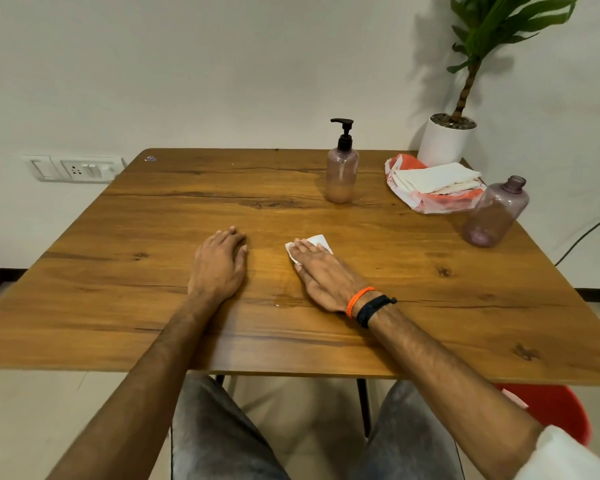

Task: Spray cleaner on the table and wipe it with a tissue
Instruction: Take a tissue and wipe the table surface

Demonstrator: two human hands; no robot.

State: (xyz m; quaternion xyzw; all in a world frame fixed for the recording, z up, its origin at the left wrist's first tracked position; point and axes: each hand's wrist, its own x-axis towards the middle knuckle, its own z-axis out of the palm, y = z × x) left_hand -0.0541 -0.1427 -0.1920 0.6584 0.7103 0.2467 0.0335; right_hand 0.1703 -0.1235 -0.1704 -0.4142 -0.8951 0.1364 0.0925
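1. My right hand (321, 271) lies flat, fingers straight, pressing a white tissue (313, 244) onto the wooden table (118, 271).
2. My left hand (219, 263) rests flat nearby, holding nothing.
3. The pump bottle (342, 168) stands beyond.

A home room: wooden table (153, 237), potted plant (465, 98), wall socket (75, 169).

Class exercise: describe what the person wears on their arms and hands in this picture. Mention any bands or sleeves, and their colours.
Both forearms are bare. The left hand has nothing on it. The right hand has two bands at the wrist: a thin orange band and, just behind it, a thicker black band. A white sleeve shows on the right upper arm.
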